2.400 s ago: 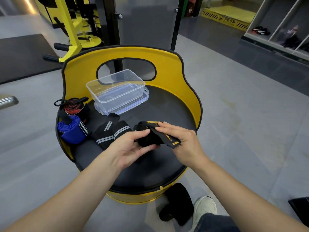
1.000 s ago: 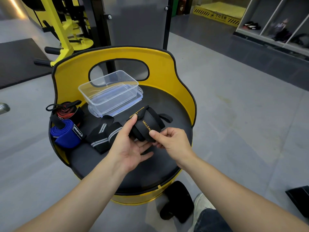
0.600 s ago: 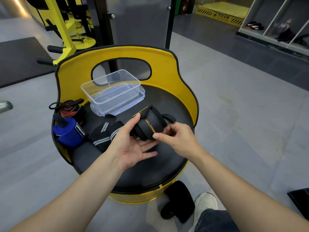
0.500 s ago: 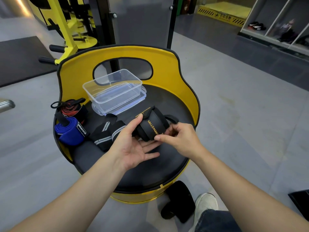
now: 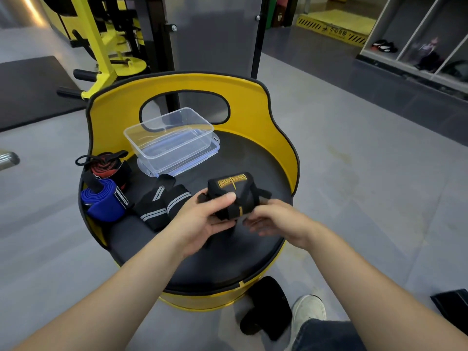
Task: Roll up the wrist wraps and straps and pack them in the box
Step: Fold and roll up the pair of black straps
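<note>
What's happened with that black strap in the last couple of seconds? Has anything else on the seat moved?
The black wrist wrap went from partly unrolled to a tight roll and was turned so its gold label faces up. The left hand now grips it, thumb on top; the right hand has let go and lies open beside it. The clear box, blue wrap, red-and-black wrap and grey-striped wraps stayed put.

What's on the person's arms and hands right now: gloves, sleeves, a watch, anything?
Nothing that shows. The left hand and right hand are bare, with no gloves, rings or wraps visible. Both forearms are uncovered up to the frame edge: no sleeves, watch or bands in view.
</note>
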`<control>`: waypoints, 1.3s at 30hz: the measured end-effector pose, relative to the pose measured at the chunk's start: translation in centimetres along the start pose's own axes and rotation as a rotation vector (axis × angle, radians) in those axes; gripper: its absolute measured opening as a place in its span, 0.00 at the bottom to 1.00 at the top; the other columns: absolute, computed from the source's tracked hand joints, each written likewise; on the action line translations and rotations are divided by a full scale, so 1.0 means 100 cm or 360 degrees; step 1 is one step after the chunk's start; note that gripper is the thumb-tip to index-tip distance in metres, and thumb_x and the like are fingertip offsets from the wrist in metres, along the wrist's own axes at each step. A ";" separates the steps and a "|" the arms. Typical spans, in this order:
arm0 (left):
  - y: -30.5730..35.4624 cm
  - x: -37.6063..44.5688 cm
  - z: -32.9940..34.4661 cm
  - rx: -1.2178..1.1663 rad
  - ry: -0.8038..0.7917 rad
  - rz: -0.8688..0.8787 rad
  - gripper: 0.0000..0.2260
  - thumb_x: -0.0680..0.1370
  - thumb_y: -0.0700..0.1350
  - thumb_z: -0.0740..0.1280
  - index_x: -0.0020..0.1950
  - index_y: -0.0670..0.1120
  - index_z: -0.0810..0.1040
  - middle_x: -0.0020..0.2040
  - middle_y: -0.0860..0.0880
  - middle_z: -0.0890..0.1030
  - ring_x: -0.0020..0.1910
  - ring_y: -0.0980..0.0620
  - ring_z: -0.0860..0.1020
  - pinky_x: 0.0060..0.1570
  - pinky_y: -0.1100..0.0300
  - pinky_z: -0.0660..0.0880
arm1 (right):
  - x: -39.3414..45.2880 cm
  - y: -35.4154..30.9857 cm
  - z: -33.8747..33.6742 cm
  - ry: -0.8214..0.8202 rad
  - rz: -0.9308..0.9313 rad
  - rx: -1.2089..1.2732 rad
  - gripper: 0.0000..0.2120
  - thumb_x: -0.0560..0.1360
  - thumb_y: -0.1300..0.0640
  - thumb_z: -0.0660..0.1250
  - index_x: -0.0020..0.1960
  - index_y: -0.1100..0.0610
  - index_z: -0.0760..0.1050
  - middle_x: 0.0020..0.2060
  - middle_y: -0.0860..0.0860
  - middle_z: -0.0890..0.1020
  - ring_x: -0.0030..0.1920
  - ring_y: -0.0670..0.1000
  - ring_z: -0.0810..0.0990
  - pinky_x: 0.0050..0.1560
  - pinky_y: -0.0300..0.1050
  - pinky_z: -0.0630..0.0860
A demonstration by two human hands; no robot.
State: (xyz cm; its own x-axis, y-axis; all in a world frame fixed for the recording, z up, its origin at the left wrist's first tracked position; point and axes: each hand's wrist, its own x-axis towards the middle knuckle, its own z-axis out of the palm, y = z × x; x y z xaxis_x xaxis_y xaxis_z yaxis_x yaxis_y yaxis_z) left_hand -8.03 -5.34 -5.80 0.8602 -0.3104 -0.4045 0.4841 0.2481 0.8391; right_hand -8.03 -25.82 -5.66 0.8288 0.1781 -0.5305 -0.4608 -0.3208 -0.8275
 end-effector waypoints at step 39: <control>-0.001 0.002 -0.011 -0.0074 0.0098 0.0052 0.23 0.66 0.40 0.78 0.61 0.42 0.82 0.56 0.40 0.87 0.57 0.43 0.86 0.52 0.48 0.83 | -0.015 -0.003 0.018 0.0416 -0.1202 -0.1538 0.37 0.80 0.45 0.66 0.83 0.48 0.52 0.83 0.41 0.52 0.82 0.42 0.45 0.77 0.33 0.44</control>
State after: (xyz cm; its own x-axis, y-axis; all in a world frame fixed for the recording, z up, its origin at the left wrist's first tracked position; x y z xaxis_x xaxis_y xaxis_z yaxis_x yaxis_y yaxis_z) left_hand -7.79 -4.45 -6.36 0.8834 -0.2444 -0.3999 0.4611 0.3000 0.8351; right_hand -9.74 -24.34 -4.95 0.8731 0.4603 0.1608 0.4854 -0.7889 -0.3770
